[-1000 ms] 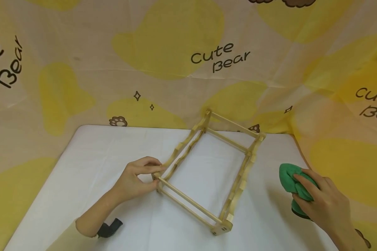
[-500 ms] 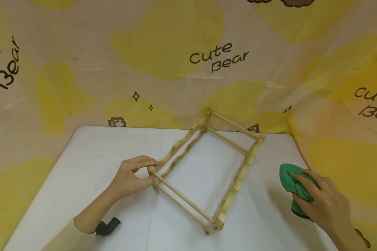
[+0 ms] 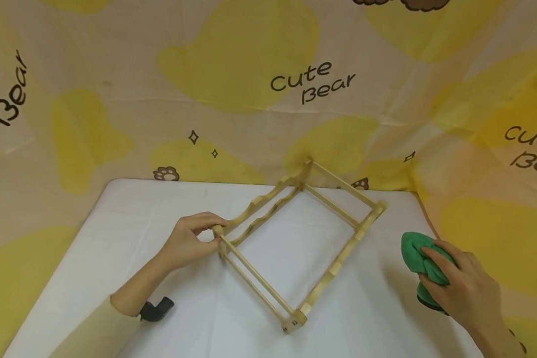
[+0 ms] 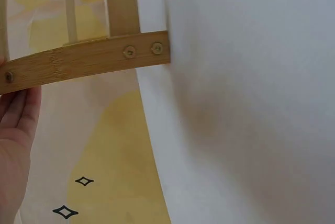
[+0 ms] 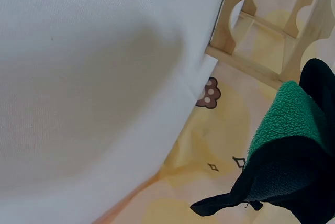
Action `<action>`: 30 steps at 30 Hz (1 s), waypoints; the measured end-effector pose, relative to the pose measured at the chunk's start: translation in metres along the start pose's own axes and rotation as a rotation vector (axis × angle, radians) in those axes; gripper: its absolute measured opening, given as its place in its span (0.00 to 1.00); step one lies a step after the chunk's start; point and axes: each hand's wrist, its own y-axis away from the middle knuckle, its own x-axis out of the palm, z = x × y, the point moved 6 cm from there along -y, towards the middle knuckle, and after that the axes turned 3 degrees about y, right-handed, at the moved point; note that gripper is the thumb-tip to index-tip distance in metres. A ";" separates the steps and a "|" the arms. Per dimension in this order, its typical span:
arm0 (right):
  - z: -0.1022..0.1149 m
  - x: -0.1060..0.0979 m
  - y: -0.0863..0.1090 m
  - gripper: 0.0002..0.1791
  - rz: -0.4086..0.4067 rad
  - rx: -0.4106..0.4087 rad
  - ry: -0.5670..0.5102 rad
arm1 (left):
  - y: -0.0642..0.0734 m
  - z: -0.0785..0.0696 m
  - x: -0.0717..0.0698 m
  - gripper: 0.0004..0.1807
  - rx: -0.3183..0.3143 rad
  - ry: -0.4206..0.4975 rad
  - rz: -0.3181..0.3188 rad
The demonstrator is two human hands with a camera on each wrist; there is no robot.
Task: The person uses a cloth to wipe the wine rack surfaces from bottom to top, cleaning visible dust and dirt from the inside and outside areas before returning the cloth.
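- 2 hands in view, approx. L & R sides of 1 white table (image 3: 161, 209).
- L hand (image 3: 183, 242): thumb + fingers clamped on near-left corner of 1 wooden rack (image 3: 334, 269), mid-table; can't tell if its base touches.
- Rack: 2 rods at near end, 2 at far; 3 screw heads (image 4: 129, 52) on end bar per L wrist cam.
- R hand (image 3: 470, 288): I see fingers curled round 1 green cloth (image 3: 416, 252) w/ dark backing, right of rack, apart.
- 1 dark curved pc (image 3: 158, 309) by L wrist.
- Backdrop (image 3: 232, 49): "cute Bear" x1 full, 2 cut off.
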 end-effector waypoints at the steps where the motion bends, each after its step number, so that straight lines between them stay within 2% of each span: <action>1: -0.001 0.000 0.000 0.41 -0.004 0.004 -0.002 | -0.002 0.001 -0.001 0.26 -0.016 -0.007 0.001; 3: -0.002 0.001 0.000 0.41 -0.008 0.009 0.000 | -0.005 0.003 -0.003 0.26 -0.043 -0.022 -0.001; 10: -0.007 0.004 -0.003 0.42 0.081 0.040 0.020 | -0.014 0.008 -0.012 0.24 -0.100 -0.075 -0.017; 15: -0.011 0.009 -0.002 0.43 0.084 0.076 0.012 | -0.021 0.012 -0.017 0.25 -0.140 -0.104 -0.005; 24: -0.019 0.016 -0.001 0.45 0.122 0.116 -0.009 | -0.033 0.021 -0.024 0.23 -0.183 -0.093 -0.004; 30: -0.021 0.018 0.000 0.46 0.140 0.128 -0.015 | -0.044 0.031 -0.028 0.23 -0.239 -0.125 -0.002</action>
